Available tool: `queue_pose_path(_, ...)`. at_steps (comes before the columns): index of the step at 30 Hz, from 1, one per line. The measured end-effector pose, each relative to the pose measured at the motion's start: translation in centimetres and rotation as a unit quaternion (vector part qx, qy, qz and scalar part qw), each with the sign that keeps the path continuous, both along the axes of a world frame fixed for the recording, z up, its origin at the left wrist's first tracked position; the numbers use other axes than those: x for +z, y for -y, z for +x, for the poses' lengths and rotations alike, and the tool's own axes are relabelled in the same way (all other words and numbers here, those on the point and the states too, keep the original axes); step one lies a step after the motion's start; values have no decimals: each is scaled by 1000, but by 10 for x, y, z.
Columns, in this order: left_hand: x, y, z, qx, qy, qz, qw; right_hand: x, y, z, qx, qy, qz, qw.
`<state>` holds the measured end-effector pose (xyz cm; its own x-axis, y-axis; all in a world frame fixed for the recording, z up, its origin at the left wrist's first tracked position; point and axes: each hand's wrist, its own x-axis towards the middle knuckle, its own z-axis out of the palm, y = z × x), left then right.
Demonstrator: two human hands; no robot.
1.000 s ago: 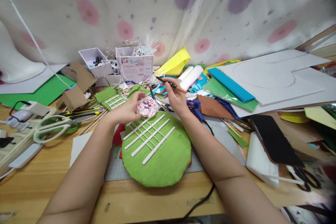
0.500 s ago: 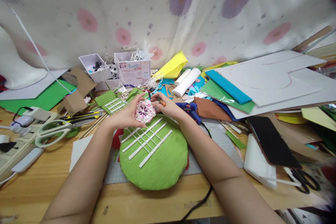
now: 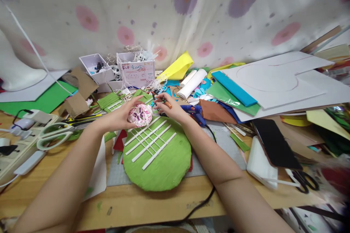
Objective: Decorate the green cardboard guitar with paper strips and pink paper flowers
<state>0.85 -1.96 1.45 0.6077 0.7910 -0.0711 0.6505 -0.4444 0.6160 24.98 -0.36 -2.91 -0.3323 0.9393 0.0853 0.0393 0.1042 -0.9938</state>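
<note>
My left hand grips a small round crinkled piece, white with pink and purple markings, by its left edge. Just to its right, my right hand is closed around a slim pen with an orange-brown end; its dark tip points toward the crinkled piece. Both hands hover over the far edge of a round green pad. White strips form a lattice on that pad.
A blue glue gun lies right of my right hand, its black cord running to the table's front edge. Pale-handled scissors and a power strip are at left. White boxes stand behind; a black phone sits at right.
My left hand has moved left with the crinkled piece, away from my right hand. The gap between the piece and the pen has widened. The view has shifted slightly.
</note>
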Motion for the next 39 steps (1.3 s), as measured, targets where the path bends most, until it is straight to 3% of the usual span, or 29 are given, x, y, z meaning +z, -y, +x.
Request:
queue_pose_path(6,0,13,-19,-42,20,-20,999,12,7,3,58,0,19,998)
queue_pose_path(11,-3,16,-27,6,152,-99,983,16,10,1,79,28,-6,996)
queue_pose_path(15,-8,17,-28,92,305,-173,932,15,12,-10,88,46,-43,994)
queue_pose_path(21,-17,21,-27,205,452,-188,847,18,14,-24,61,-9,-145,987)
queue_pose_path(28,-11,33,-12,241,517,-231,788,17,12,-29,118,53,-70,989)
queue_pose_path(31,-8,35,-2,250,555,-211,765,14,12,-34,122,61,-63,989)
queue_pose_path(35,-13,28,-10,337,570,-160,732,11,15,-35,117,40,-80,989)
queue_pose_path(37,-18,25,-20,411,525,-152,730,10,17,-33,105,46,-66,991)
queue_pose_path(39,-22,27,-28,442,457,-147,757,9,19,-31,94,54,-50,993)
